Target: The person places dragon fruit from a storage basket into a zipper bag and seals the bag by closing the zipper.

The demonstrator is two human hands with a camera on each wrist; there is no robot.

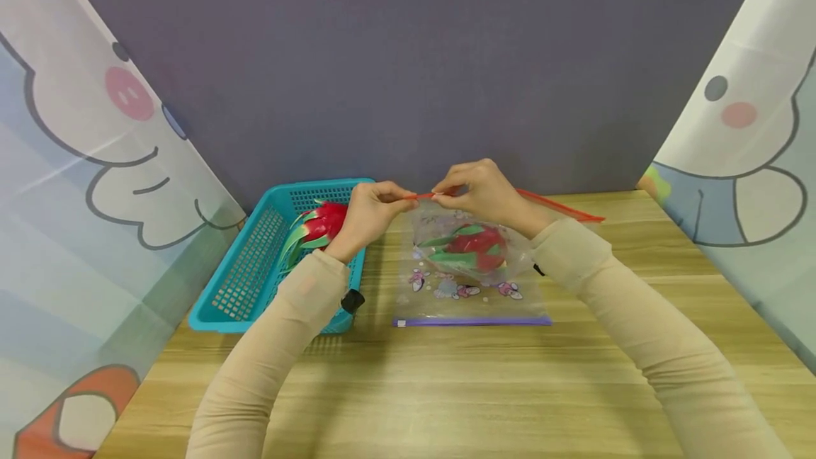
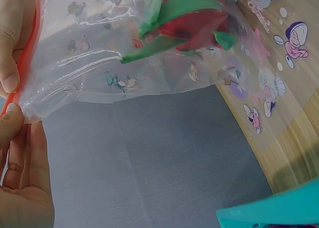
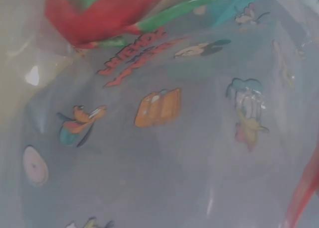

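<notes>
A clear printed zip bag (image 2: 99, 73) with a red zip (image 1: 554, 205) hangs by its top from both hands. Inside it lies a red dragon fruit (image 1: 487, 241) with green scales. My left hand (image 1: 372, 212) pinches the left end of the red strip between thumb and fingers. Close beside it, my right hand (image 1: 482, 191) pinches the strip at a small pale slider. The strip's right end sticks out past the right wrist. Beneath the hanging bag, a second printed bag (image 1: 440, 309) with a purple zip lies flat on the table.
At the left stands a turquoise plastic basket (image 1: 219, 317), with a red dragon fruit (image 1: 326, 222) in it, partly covered by the left hand. A dark grey panel (image 1: 408, 62) rises behind the wooden table (image 1: 472, 388). Cartoon-printed sheets flank both sides.
</notes>
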